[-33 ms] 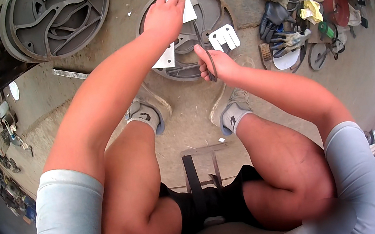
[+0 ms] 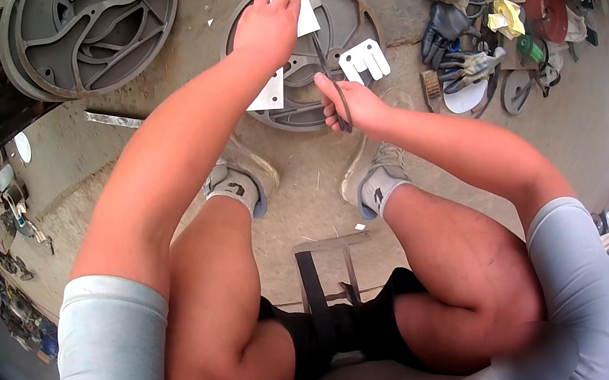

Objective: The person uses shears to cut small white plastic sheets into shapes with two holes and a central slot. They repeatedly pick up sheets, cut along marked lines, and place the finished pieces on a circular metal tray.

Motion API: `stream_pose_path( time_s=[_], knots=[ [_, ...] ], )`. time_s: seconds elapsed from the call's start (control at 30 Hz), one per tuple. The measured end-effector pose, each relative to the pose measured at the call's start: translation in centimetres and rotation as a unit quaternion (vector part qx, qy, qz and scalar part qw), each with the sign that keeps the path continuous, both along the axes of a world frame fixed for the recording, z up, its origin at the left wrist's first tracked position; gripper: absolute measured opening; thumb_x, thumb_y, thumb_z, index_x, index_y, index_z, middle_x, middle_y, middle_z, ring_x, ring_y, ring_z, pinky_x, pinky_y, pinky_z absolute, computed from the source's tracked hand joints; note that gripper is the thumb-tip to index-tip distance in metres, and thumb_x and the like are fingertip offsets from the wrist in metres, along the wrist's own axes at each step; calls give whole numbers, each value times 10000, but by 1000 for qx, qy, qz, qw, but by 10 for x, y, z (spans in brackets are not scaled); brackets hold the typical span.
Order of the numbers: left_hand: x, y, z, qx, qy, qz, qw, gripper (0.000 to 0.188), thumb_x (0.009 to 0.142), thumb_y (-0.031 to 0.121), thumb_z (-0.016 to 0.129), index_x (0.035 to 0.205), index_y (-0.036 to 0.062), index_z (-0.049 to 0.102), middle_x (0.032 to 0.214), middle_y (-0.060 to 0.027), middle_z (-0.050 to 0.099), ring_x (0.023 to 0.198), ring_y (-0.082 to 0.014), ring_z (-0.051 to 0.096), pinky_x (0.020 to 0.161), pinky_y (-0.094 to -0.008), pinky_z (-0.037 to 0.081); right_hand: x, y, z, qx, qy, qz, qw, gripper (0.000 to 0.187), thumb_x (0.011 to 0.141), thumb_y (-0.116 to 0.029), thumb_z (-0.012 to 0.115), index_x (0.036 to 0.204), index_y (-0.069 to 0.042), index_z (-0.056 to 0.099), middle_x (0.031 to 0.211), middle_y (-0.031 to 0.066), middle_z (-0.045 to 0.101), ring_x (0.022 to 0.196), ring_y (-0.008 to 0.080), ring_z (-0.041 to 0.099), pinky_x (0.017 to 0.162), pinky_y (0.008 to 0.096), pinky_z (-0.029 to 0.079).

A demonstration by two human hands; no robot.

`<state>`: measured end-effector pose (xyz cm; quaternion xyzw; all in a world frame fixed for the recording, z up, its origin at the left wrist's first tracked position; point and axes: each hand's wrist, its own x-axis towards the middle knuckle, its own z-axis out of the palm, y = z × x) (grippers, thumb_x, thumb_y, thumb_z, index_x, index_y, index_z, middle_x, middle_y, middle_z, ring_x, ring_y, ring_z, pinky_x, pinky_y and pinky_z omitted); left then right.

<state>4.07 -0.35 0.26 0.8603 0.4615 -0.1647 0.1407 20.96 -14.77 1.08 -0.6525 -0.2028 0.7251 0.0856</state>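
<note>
At the left hand [image 2: 266, 29], one white sheet [image 2: 306, 19] is pinched over one round casting [image 2: 346, 15], unmoved since the preceding frame, suggesting a steady hold, while the right hand [image 2: 356, 105] grasps one pair of dark scissors [image 2: 322, 56], with one slotted piece [image 2: 356, 57] and one perforated piece [image 2: 265, 99] lying on that casting.

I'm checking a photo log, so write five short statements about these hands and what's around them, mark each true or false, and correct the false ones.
1. The right hand holds dark scissors. True.
2. The left hand holds a white sheet. True.
3. Both hands are covered. False: both are bare.
4. A slotted white piece lies on the round metal casting. True.
5. That piece is on the casting's left part. False: it is on the right part.
</note>
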Motion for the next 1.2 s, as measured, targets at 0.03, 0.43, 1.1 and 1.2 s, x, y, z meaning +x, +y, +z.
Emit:
stream_pose_path(
  time_s=[0.03,0.43,1.1,1.2],
  knots=[
    [0,1,-1,-5,-4,8,1000,838,870,249,862,1601,148,466,1383,-34,569,1256,-276,597,1070,-396,557,-1,0,-1,-4,-2,7,1000,774,1013,-762,557,1000,8,624,861,85,622,721,179,650,674,331,555],
    [2,28,18,-106,18,0,994,805,965,303,784,1667,165,418,1578,-54,490,1420,-302,531,1150,-429,520,1,1,-10,30,3,7,1000,728,1015,-746,566,966,-20,602,808,72,605,717,169,606,683,318,530],
    [5,52,7,-172,41,-24,984,784,991,334,714,1682,139,399,1613,-138,471,1398,-388,574,1157,-470,495,2,26,-16,26,-15,73,997,959,1023,-798,451,1181,120,681,923,162,680,817,229,686,770,356,577],
    [6,51,11,-170,45,-27,984,783,993,340,717,1682,144,400,1609,-125,477,1399,-380,571,1155,-469,497,3,26,-21,29,-11,77,997,966,1022,-807,436,1184,115,676,935,159,675,821,227,673,770,359,565]
  ],
)
